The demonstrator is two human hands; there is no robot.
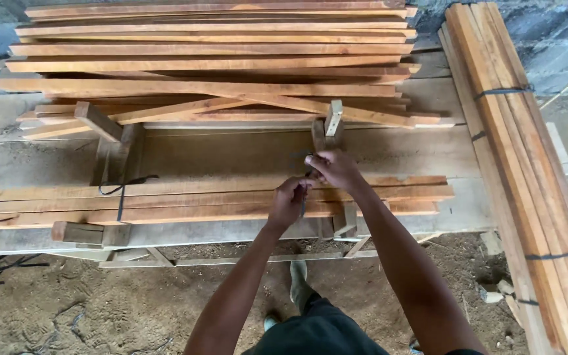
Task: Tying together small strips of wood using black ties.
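A: Two hands met over the slats [205, 200] on the bench [428, 148]?
B: Yes. Left hand [288, 202] and right hand [335, 169] each pinched the dark strap [303, 205], keeping it taut around the bundle.

The dark strap [304, 197] between the hands is mostly hidden by fingers. The tied slat bundle [527, 164] runs off the bottom edge; the surface's left end is cut off.

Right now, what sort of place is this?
Probably a rough woodworking yard: loose wooden slats piled on a plank bench, a strapped slat bundle, and a sawdust-strewn dirt floor.
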